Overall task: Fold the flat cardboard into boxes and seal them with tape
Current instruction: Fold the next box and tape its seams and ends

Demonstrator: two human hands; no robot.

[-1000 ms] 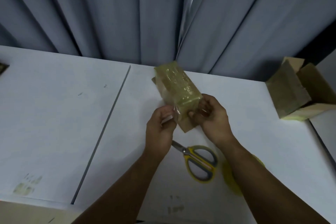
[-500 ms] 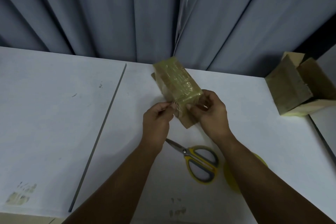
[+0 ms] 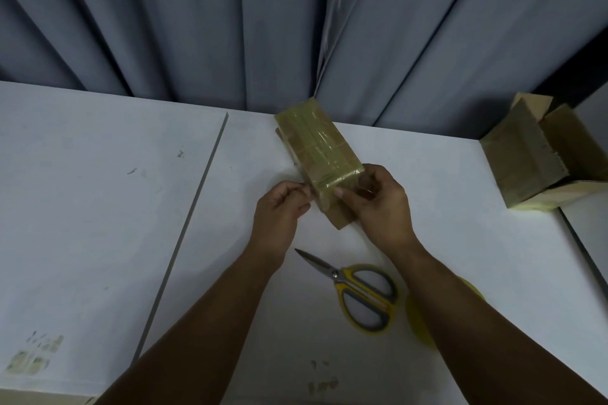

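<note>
- near-left of the table (image 3: 98,223): greenish smudges (image 3: 33,355), likely old tape residue. two white tops side by side, one dark seam between.
- tape roll (image 3: 416,319): yellow, flat on the table, mostly hidden under the right forearm. one counted.
- scissors (image 3: 360,293): yellow handles, blades closed, tips aimed toward the left wrist, just beside the roll. one pair.
- left hand (image 3: 279,210): fingers curled, tips pinching the free end of a clear tape strip (image 3: 324,197) at the near-left corner of the box. strip barely visible.
- right hand (image 3: 378,204): grasping the near end of the box, thumb across the end face, fingers curled behind.
- box (image 3: 316,148): mid-table, long, brown, closed, glossy with tape along the top. near end held between both hands, far end toward the curtain. contact of the underside with the table impossible to tell. brown cardboard poking out below the near end.
- judged step: laying the last tape over the near end, sealing nearly done.
- possible trouble:
  - strip folding onto itself or clinging to fingertips if let slack.
  - wrinkle or open corner if pressed down skewed.
  - box twisting in the one-handed hold under a hard pull.
- second box (image 3: 526,154): far right at the table edge, open, flaps up. two boxes in all.
- curtain (image 3: 197,26): grey, pleated, behind everything.
</note>
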